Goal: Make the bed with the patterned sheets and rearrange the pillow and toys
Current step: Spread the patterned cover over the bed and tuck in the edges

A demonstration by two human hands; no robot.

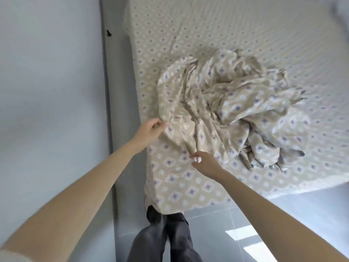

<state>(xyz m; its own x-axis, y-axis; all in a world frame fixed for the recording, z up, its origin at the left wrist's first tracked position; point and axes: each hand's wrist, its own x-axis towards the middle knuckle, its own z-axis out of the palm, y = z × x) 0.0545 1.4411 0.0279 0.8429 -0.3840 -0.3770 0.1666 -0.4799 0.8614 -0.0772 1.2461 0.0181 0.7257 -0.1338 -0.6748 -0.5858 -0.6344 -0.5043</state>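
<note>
From the head view, the bed (190,193) runs from the near centre away to the far right, its mattress covered by a fitted sheet (236,27) in beige with pale rings and purple diamonds. On the near half of the bed lies a loose sheet (226,103) of the same pattern, bunched into a crumpled heap with deep folds, its near-left edge spread flatter toward the bed's corner. The left hand (151,129) reaches in from the near left and pinches that edge of the loose sheet between thumb and curled fingers (160,121). The right hand (205,163) is at the heap's near edge, thumb and fingers parted at a fold; blur hides whether they grasp the cloth. A pale wall (47,91) stands left of the bed. The person's dark-trousered legs (170,239) stand on the glossy floor (283,214) at the bed's near corner.
</note>
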